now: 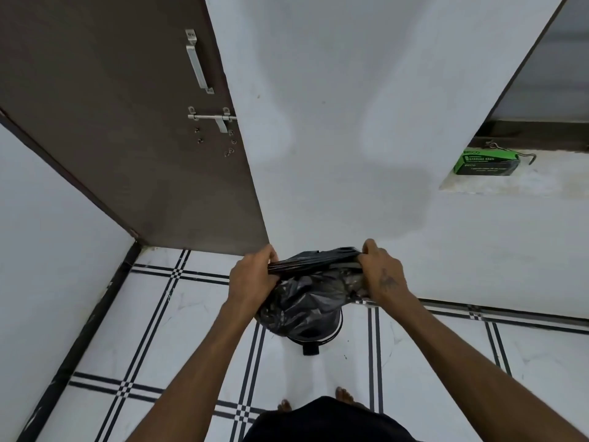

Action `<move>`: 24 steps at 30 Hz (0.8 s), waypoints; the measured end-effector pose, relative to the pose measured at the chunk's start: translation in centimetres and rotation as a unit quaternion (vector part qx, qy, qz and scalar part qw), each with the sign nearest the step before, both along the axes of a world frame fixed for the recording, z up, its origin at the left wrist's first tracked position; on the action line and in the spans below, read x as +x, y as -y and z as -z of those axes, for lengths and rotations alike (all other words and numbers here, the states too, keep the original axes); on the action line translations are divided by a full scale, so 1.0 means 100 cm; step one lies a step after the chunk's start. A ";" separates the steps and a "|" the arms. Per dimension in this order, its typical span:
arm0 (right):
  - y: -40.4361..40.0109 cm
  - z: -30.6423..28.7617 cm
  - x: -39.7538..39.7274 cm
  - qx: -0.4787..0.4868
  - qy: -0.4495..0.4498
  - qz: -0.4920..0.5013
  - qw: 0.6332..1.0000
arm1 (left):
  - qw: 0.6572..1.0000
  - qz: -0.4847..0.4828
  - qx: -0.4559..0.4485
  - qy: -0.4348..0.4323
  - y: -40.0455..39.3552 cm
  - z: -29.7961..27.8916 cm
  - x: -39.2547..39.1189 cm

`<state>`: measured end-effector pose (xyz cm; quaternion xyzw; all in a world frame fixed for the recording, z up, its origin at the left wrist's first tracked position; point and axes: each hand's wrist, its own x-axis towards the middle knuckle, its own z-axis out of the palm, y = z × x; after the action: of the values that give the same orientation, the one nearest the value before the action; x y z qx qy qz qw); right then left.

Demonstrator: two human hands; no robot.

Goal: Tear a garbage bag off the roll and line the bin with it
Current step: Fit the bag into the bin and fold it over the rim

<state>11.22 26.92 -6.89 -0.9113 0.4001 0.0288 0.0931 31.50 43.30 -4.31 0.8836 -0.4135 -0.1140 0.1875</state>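
Observation:
A black garbage bag (307, 298) hangs crumpled between both hands, its mouth stretched sideways. My left hand (253, 277) grips the bag's left edge and my right hand (382, 272) grips its right edge. Directly under the bag stands the bin (318, 338), mostly hidden; only its lower body, a pale rim line and a black pedal show. The green pack of garbage bags (484, 162) lies on a window ledge at the upper right, away from both hands.
A brown door (127, 122) with a metal handle and latch stands at the left against the white wall (334, 122). The floor (159, 330) is white tile with black lines. My bare feet show at the bottom, close to the bin.

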 end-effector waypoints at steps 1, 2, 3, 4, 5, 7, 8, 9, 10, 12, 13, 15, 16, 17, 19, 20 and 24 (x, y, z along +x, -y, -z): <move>-0.001 0.002 0.001 -0.029 -0.035 0.004 0.999 | 0.999 -0.010 0.010 0.034 -0.003 0.005 0.002; -0.002 0.005 0.002 -0.049 -0.064 0.009 0.997 | 0.998 -0.025 0.018 0.051 -0.006 0.008 0.002; -0.003 0.009 0.003 -0.066 -0.084 0.014 0.994 | 0.997 -0.041 0.023 0.053 -0.010 0.011 0.004; -0.002 0.014 0.002 -0.078 -0.100 0.018 0.992 | 0.997 -0.059 0.029 0.044 -0.013 0.013 0.007; -0.003 0.019 0.001 -0.076 -0.114 0.027 0.990 | 0.996 -0.080 0.038 0.023 -0.018 0.016 0.010; -0.001 0.029 0.000 -0.014 -0.118 0.066 0.991 | 0.991 -0.119 0.044 -0.046 -0.028 0.022 0.021; -0.002 0.032 0.001 0.064 -0.103 0.107 0.987 | 0.987 -0.126 0.036 -0.095 -0.032 0.026 0.027; -0.003 0.033 0.001 0.171 -0.078 0.148 0.971 | 0.981 -0.119 0.010 -0.153 -0.035 0.027 0.030; -0.006 0.033 0.004 0.282 -0.050 0.186 0.940 | 0.969 -0.103 -0.025 -0.222 -0.040 0.029 0.034; -0.013 0.034 0.009 0.434 0.019 0.241 0.868 | 0.933 -0.062 -0.076 -0.345 -0.051 0.029 0.038; -0.016 0.034 0.010 0.476 0.049 0.262 0.838 | 0.921 -0.040 -0.067 -0.382 -0.055 0.029 0.039; -0.020 0.036 0.017 0.501 0.054 0.258 0.824 | 0.925 0.009 -0.022 -0.378 -0.060 0.030 0.045; -0.021 0.035 0.022 0.487 0.041 0.242 0.838 | 0.935 0.018 -0.030 -0.353 -0.060 0.031 0.047; -0.022 0.035 0.028 0.442 0.027 0.215 0.870 | 0.944 0.009 -0.074 -0.321 -0.060 0.031 0.050; -0.024 0.030 0.041 0.252 0.050 0.161 0.953 | 0.950 -0.064 -0.198 -0.231 -0.054 0.019 0.051; -0.027 0.024 0.046 0.159 0.111 0.143 0.970 | 0.949 -0.087 -0.253 -0.168 -0.051 0.012 0.050; -0.053 0.021 0.056 -0.002 0.335 0.114 0.935 | 0.967 0.037 -0.245 0.051 -0.058 0.017 0.045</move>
<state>16.82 32.18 -8.97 -0.8166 0.4469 -0.2895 0.2229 35.96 49.12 -6.03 0.7995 -0.4701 0.0291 0.3728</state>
